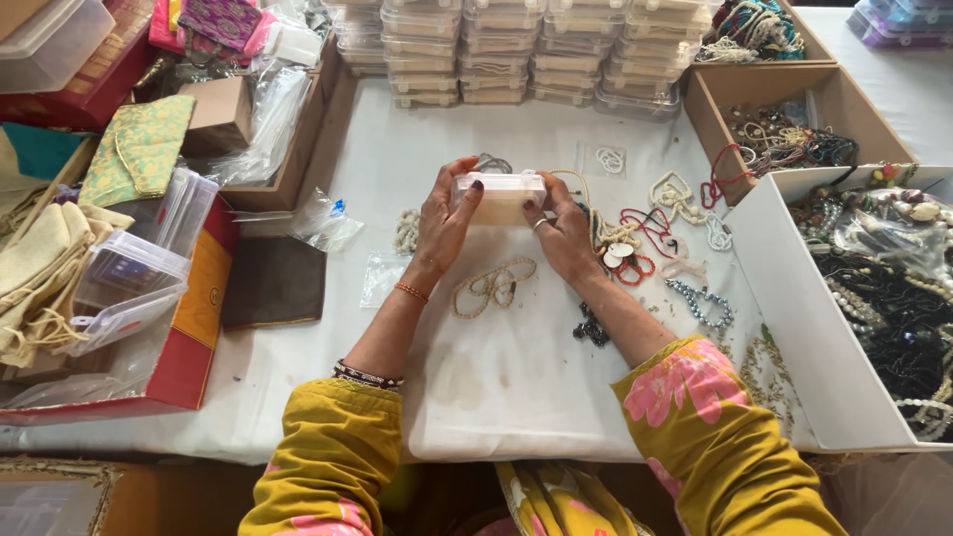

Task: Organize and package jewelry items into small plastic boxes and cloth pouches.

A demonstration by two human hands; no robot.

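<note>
small clear plastic box point(499, 191), rectangular w/ whitish lid, sits mid-table at the far edge of a white mat point(516, 377), held up between both hands. left hand point(444, 223) grips its left end, thumb on the top edge, fingers wrapped behind/under. right hand point(566, 230) grips the right end, thumb near the lid corner, ring on one finger. both hands closed on the box, one each side, box spanning the gap btwn them.

just below the box, on the mat btwn the wrists, a cream bead necklace point(493, 285) lies looped, not touched. right of the right hand: tangle of red cord and pendants point(635, 248), touching or nearly touching the hand, can't tell which. grey-blue bead strand point(700, 303) further right. dark bead cluster point(592, 328) beside the right forearm.

beyond the box, rows of stacked clear boxes point(526, 50) at the table's far side. white tray point(794, 328) w/ dark and pearl beads at right. brown pouch point(275, 281) and clear lidded containers point(129, 283) off to the left, well apart from the hands.
</note>
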